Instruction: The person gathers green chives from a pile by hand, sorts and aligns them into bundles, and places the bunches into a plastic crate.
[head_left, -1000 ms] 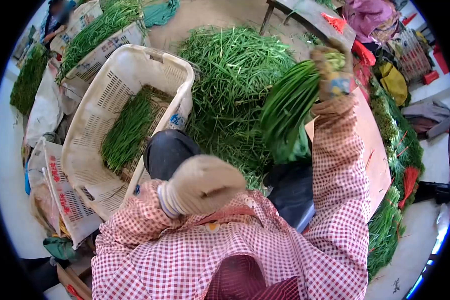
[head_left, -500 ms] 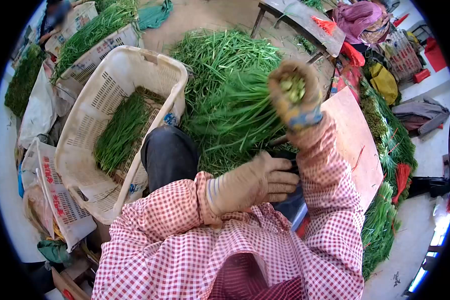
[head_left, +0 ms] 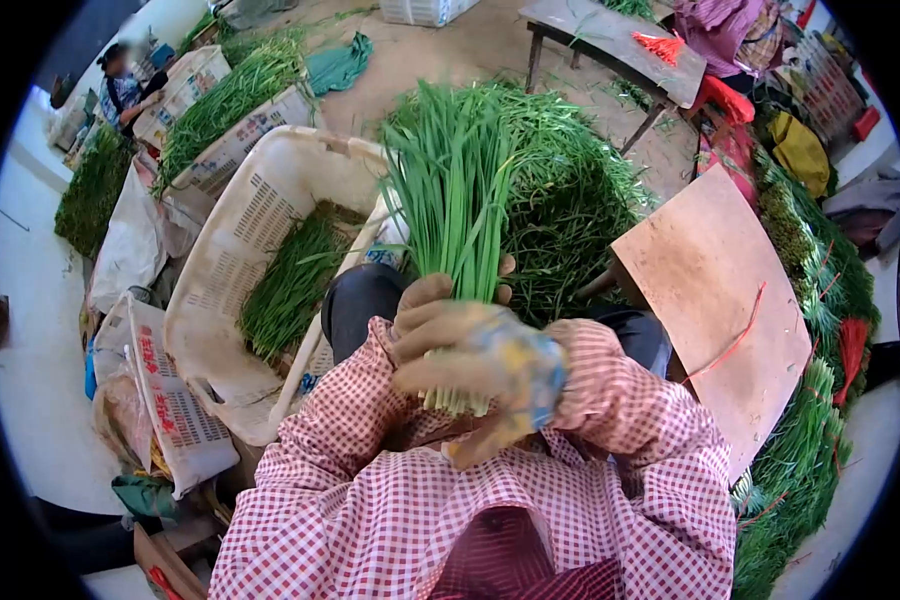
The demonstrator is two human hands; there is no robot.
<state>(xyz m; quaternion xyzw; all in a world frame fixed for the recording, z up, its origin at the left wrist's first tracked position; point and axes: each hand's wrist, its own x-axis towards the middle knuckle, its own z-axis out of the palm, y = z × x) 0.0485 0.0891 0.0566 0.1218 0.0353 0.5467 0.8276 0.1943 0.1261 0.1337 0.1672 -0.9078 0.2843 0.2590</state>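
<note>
Left hand (head_left: 425,292) is wrapped around a bunch of chives (head_left: 457,200) from behind, fingertips poking out on the right side. Right hand (head_left: 490,355) is laid across the front of the lower stalks, pretty blurry, so I can't tell if it's actually gripping or just pressing. Both are in work gloves. The bunch is upright over the lap, leaves fanning toward the far side, pale cut ends poking out below the right hand.

Just beyond it there's a big heap of loose greens (head_left: 570,180) on the floor. By the left knee is a tilted white plastic crate (head_left: 200,360) with more chives (head_left: 290,290) lying inside. On the right, a tan board (head_left: 720,270) with a red tie (head_left: 740,340) on it, then stacked greens (head_left: 795,480) along that side. Far right has a low bench (head_left: 610,35) with red ties (head_left: 660,47); far left, another person (head_left: 125,90) beside crates.
</note>
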